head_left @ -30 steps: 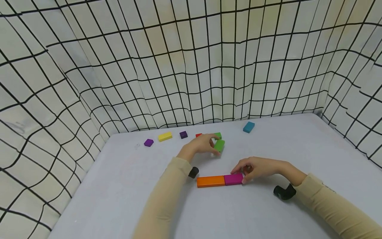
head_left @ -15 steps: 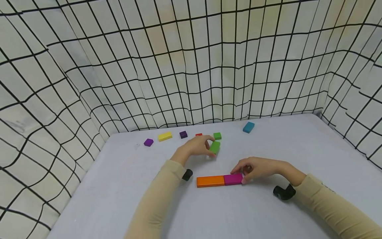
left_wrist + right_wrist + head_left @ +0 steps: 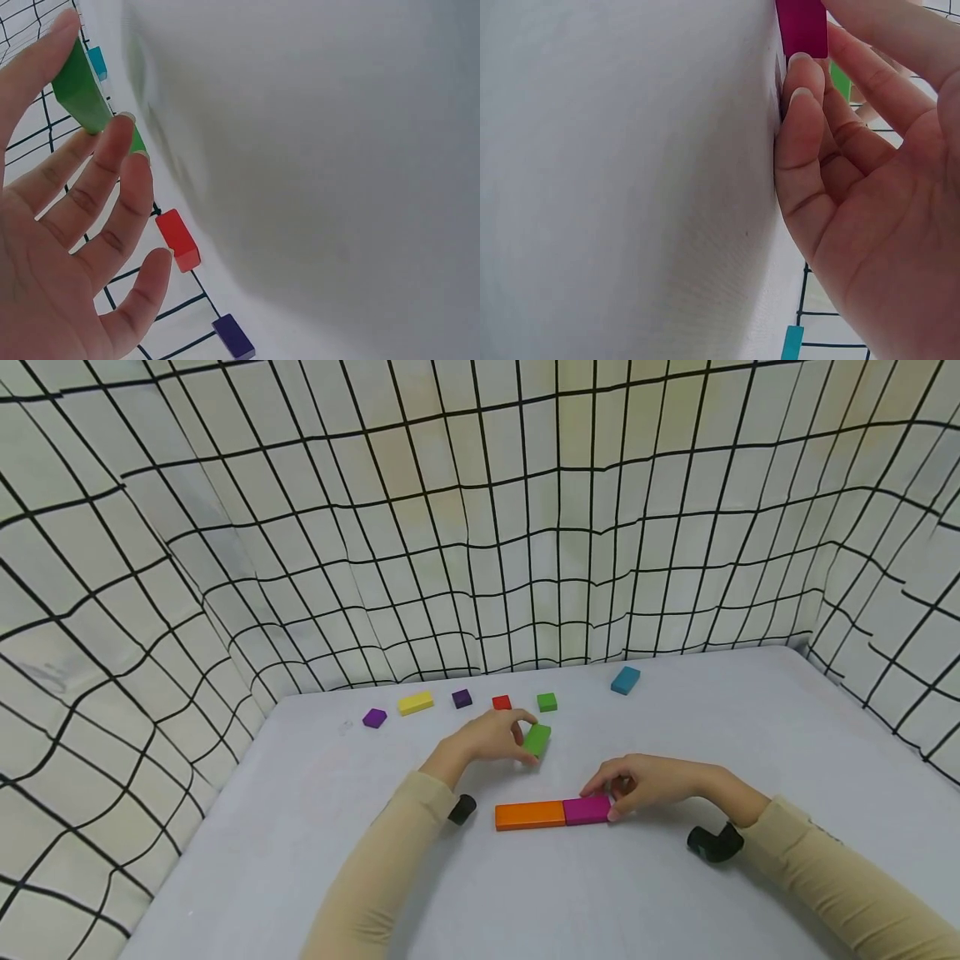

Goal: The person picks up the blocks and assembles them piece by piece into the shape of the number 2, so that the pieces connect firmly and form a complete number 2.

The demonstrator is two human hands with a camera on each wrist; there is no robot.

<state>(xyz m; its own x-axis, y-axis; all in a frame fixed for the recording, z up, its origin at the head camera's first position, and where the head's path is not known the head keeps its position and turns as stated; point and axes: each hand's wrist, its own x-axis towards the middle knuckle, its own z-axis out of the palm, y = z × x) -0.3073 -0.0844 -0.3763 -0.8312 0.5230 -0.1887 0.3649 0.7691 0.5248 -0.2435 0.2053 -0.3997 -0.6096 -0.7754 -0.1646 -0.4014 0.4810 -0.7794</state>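
Observation:
My left hand (image 3: 486,735) pinches a green block (image 3: 537,740) between thumb and index finger, tilted and just off the table, as far as I can tell. In the left wrist view that green block (image 3: 81,90) spans from thumb to fingertip, the other fingers loosely bent. On the table in front, an orange block (image 3: 529,816) and a magenta block (image 3: 587,811) lie end to end in one row. The right hand (image 3: 648,779) holds the magenta block's right end between thumb and fingers; the right wrist view shows only part of the magenta block (image 3: 804,30).
Along the white table's (image 3: 285,860) back lie a purple block (image 3: 374,718), a yellow block (image 3: 416,703), a dark purple block (image 3: 462,698), a red block (image 3: 502,702), a small green block (image 3: 547,702) and a blue block (image 3: 626,681). Black netting (image 3: 555,530) surrounds the table's back and sides.
My left hand has drawn the green block toward me and slightly left, uncovering the red block and small green block behind. The right hand and the orange and magenta row stay put.

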